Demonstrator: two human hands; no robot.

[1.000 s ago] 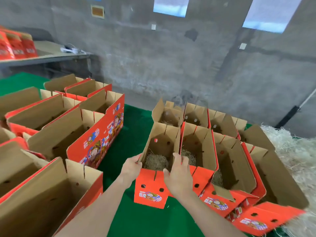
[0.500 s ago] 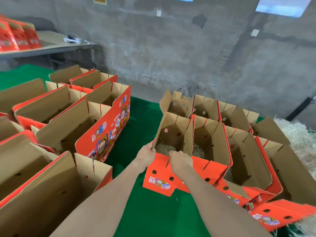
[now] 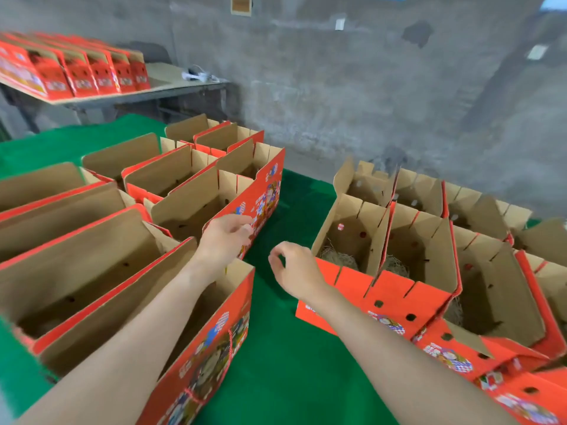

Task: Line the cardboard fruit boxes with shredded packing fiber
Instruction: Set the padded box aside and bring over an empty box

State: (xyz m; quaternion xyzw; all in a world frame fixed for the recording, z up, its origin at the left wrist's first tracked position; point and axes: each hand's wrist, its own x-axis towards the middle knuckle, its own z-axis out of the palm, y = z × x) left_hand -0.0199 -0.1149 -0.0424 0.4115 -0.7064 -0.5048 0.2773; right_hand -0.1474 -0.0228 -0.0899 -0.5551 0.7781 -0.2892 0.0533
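Fingers [image 3: 243, 224] of left hand [image 3: 224, 240] and right hand [image 3: 296, 271] hang loose, empty; left hovers at an unlined box [image 3: 190, 207], seemingly next.

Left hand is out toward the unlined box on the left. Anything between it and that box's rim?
Nothing visible. The left hand is at the red front wall of the empty box, no object between them. The right hand is apart, over the green cloth.

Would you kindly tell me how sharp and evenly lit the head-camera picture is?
Head view: soft, even light, no glare; wide-angle lens tilts and bows the side table; the wall and far right boxes look smeared; left hand and right hand are fairly sharp.
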